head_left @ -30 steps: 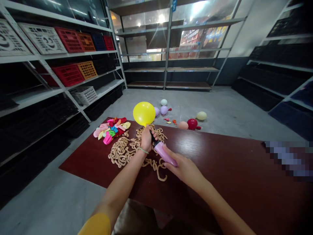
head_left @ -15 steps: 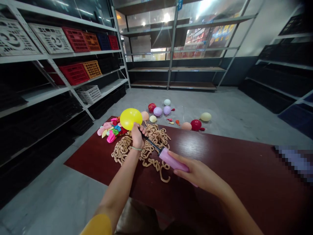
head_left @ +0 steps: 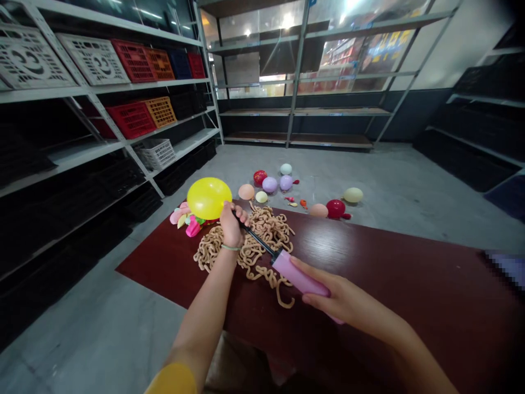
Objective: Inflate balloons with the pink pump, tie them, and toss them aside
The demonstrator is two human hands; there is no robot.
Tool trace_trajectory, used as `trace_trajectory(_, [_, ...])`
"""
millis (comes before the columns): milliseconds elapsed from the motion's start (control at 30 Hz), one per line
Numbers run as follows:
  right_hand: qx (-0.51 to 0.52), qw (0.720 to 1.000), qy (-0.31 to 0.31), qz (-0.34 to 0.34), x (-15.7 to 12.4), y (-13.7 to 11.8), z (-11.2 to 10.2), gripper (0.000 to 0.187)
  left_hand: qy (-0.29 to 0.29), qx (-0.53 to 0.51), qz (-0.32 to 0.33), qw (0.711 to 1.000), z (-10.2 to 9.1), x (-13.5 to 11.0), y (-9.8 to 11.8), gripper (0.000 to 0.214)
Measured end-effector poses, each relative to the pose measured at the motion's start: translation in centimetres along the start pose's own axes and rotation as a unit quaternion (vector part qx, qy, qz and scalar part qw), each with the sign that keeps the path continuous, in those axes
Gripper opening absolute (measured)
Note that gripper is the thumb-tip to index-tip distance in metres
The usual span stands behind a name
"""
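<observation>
A yellow balloon (head_left: 209, 197), swollen with air, sits at the top of a hand pump. My left hand (head_left: 233, 225) is closed round the pump's black end, at the balloon's neck; the nozzle is hidden by my fingers. A black rod runs from there to the pink barrel of the balloon pump (head_left: 301, 276). My right hand (head_left: 336, 293) wraps that barrel. Beneath the pump lies a heap of tan, curly rope-like strands (head_left: 262, 235). Uninflated balloons (head_left: 192, 225) in pink, green and other colours lie behind the yellow one.
The dark red table (head_left: 369, 273) spans the front. On the floor beyond it are several inflated balloons, among them a red balloon (head_left: 336, 208) and a purple balloon (head_left: 269, 185). Shelves with crates (head_left: 131, 119) stand at left. A pixelated object (head_left: 506, 268) lies at the table's right.
The yellow balloon looks larger and covers more of the loose balloons. The whole view has shifted slightly, moving the scene to the right. Both hands keep their grips on the pump.
</observation>
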State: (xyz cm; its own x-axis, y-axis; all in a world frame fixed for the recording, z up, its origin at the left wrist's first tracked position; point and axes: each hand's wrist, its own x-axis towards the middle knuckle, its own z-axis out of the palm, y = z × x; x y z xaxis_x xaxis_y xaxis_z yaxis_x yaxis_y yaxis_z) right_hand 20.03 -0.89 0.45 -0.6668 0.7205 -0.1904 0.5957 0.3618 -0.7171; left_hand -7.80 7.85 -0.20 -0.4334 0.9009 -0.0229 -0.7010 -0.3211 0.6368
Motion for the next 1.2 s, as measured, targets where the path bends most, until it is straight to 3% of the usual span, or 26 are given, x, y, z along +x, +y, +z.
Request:
trace_trajectory(133, [-0.018, 1.0, -0.002, -0.002, -0.2, 0.7, -0.5, 0.069, 0.017, 0.004, 0.031, 0.999, -0.4, 0.5, 0.2, 0.03])
trace_trajectory(333, [-0.154, 0.98, 0.12, 0.031, 1.9, 0.0, 2.8, 0.063, -0.021, 0.031, -0.035, 0.999, 0.8, -1.8, -4.5, 0.033])
trace_trajectory(433, [-0.19, 0.97, 0.136, 0.073, 2.6, -1.0, 4.1, 0.064, -0.046, 0.04, -0.054, 0.997, 1.2, -2.8, -5.6, 0.033])
trace_trajectory(567, [-0.14, 0.985, 0.089, 0.034, 2.2, -1.1, 3.4, 0.069, -0.031, 0.039, -0.045, 0.998, 1.0, -2.3, -4.0, 0.032])
trace_trajectory(667, [-0.053, 0.998, 0.037, -0.002, 1.0, 0.1, 1.3, 0.074, -0.006, 0.02, -0.014, 1.0, 0.5, -1.0, -2.0, 0.031])
trace_trajectory(767, [0.019, 1.0, -0.017, 0.005, -0.2, 1.6, -0.9, 0.073, 0.017, 0.017, 0.024, 0.999, -0.1, 0.1, -0.7, 0.031])
trace_trajectory(867, [0.013, 1.0, -0.013, 0.001, -0.5, 2.3, -1.6, 0.072, 0.031, 0.02, 0.036, 0.999, -0.3, 0.4, -0.8, 0.033])
trace_trajectory(1067, [-0.193, 0.976, 0.089, 0.046, 1.9, 0.8, 2.3, 0.066, 0.0, 0.045, 0.001, 0.999, 0.8, -1.8, -4.2, 0.035])
trace_trajectory(1200, [-0.202, 0.971, 0.117, 0.048, 2.8, 0.0, 3.9, 0.067, -0.042, 0.06, -0.018, 0.997, 1.5, -3.2, -5.5, 0.037])
